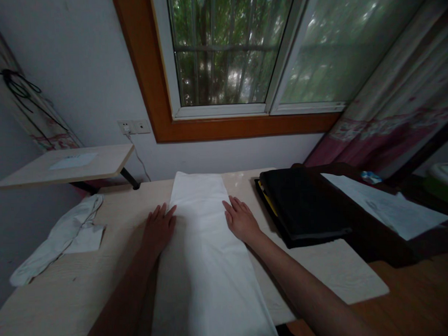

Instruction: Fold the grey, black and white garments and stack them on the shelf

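A long white cloth (208,256), folded into a strip, lies lengthwise on the pale wooden table (122,210). Its far end is near the wall and its near end runs out of view at the bottom. My left hand (160,225) rests flat at the cloth's left edge, fingers stretched forward and a little apart. At the right edge, my right hand (242,218) lies flat, its fingertips on the cloth. Neither hand grips anything. Slight creases run across the cloth between and below the hands.
A black folder or case (302,199) lies at the right. Beyond it are white sheets (387,201) on a dark surface. Crumpled white cloth (68,232) lies at the left, below a small raised shelf (36,167) with a paper on it. A window (223,55) is ahead.
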The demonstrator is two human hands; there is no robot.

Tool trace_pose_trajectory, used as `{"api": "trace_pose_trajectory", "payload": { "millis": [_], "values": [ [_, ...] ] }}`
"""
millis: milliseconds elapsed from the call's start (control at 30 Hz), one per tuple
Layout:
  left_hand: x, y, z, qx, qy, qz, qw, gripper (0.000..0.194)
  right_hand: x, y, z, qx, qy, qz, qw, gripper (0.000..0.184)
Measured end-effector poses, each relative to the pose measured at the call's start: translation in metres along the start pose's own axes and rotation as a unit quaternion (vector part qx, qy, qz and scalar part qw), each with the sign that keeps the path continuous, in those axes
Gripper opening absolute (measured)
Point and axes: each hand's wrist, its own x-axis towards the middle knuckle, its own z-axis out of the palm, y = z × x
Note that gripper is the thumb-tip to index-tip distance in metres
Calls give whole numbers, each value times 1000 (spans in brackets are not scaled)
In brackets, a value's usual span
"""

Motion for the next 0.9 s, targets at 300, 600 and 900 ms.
{"api": "trace_pose_trajectory", "payload": {
  "millis": [300,600,900],
  "values": [
    [-13,-41,-4,-103,20,6,994,47,-14,25,-9,20,19,8,1000,52],
    [-13,-40,-14,-224,10,49,973,37,-13,23,-17,112,49,-67,990,34],
    [-13,-32,-15,-261,-56,32,963,32,-8,23,-18,213,49,-52,974,34]
  ]
}}
